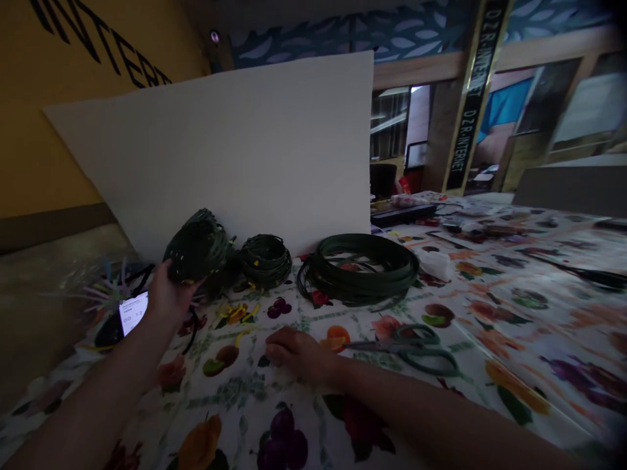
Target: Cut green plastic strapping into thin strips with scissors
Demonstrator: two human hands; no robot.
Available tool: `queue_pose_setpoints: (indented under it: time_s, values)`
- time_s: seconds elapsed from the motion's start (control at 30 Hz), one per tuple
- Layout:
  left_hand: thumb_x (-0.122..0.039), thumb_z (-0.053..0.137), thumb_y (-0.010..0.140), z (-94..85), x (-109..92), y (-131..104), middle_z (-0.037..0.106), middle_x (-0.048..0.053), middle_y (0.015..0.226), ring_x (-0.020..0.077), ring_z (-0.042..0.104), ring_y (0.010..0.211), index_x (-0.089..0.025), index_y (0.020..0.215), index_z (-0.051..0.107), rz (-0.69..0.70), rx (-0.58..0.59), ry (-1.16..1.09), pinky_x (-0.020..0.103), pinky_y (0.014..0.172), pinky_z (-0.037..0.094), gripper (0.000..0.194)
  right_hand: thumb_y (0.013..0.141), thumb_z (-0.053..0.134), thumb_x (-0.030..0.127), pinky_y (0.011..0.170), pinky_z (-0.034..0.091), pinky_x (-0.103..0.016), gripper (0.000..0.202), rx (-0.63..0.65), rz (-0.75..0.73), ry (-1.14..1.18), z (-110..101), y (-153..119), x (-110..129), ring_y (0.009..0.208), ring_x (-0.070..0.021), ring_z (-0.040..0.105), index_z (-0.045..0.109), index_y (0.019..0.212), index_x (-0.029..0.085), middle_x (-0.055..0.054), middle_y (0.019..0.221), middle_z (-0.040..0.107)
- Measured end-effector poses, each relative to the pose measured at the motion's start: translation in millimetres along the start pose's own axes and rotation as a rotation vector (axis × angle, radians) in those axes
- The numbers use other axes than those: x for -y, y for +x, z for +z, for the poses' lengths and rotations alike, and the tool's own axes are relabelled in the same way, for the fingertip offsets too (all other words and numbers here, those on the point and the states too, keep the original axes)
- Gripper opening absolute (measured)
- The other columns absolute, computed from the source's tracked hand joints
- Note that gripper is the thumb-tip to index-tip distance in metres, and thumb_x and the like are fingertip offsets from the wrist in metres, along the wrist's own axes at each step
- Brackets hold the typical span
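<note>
My left hand (167,295) grips the near rim of a dark green woven basket (198,247) that is tipped on its side in front of the white board. My right hand (298,352) lies on the fruit-print tablecloth (490,339) with its fingers curled and nothing visible in it. A smaller dark woven basket (265,260) stands just right of the first one. A large coil of dark green strip (361,266) lies further right. Green-handled scissors (411,348) rest just right of my right hand.
A big white board (235,143) leans upright behind the baskets. A phone with a lit screen (131,313) lies at the left near pale loose strips (100,287). Cluttered items and a dark tray (401,212) sit at the back right. A yellow wall stands at the left.
</note>
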State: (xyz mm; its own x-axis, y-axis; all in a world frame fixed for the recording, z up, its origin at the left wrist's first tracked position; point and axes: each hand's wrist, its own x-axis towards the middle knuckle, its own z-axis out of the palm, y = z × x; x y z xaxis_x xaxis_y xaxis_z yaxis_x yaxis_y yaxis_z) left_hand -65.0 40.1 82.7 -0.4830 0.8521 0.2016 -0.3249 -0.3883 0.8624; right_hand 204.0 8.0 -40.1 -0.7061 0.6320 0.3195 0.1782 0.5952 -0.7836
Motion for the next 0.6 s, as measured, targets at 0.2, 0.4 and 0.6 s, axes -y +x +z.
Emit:
queue_pose_setpoints:
  time_s: [0.2, 0.4, 0.6]
  values:
    - [-0.025, 0.057, 0.08, 57.8, 13, 60, 0.07, 0.002, 0.113, 0.0229, 0.063, 0.108, -0.021, 0.098, 0.062, 0.092, -0.065, 0.002, 0.043, 0.084, 0.058, 0.019, 0.097, 0.047, 0.024, 0.076, 0.042, -0.024, 0.028, -0.007, -0.018, -0.043, 2, 2, -5, 0.08, -0.0151, 0.056, 0.055, 0.072, 0.018, -0.002, 0.08, 0.059]
    - [-0.021, 0.059, 0.075, 88.4, 28, 87, 0.069, 0.001, 0.093, 0.0189, 0.065, 0.092, -0.021, 0.093, 0.06, 0.147, -0.083, 0.051, 0.038, 0.078, 0.058, 0.017, 0.096, 0.05, 0.024, 0.079, 0.043, -0.024, 0.022, -0.024, -0.012, -0.078, 5, 2, -11, 0.085, -0.0159, 0.058, 0.062, 0.079, 0.018, -0.003, 0.087, 0.063]
    - [-0.029, 0.06, 0.074, 103.0, 34, 83, 0.065, 0.003, 0.073, 0.0217, 0.066, 0.079, -0.021, 0.075, 0.061, 0.081, -0.006, 0.111, 0.037, 0.071, 0.059, 0.008, 0.097, 0.05, 0.026, 0.088, 0.043, -0.028, 0.021, -0.002, -0.038, -0.113, 7, 4, -17, 0.095, -0.0194, 0.06, 0.069, 0.094, 0.017, -0.007, 0.097, 0.068]
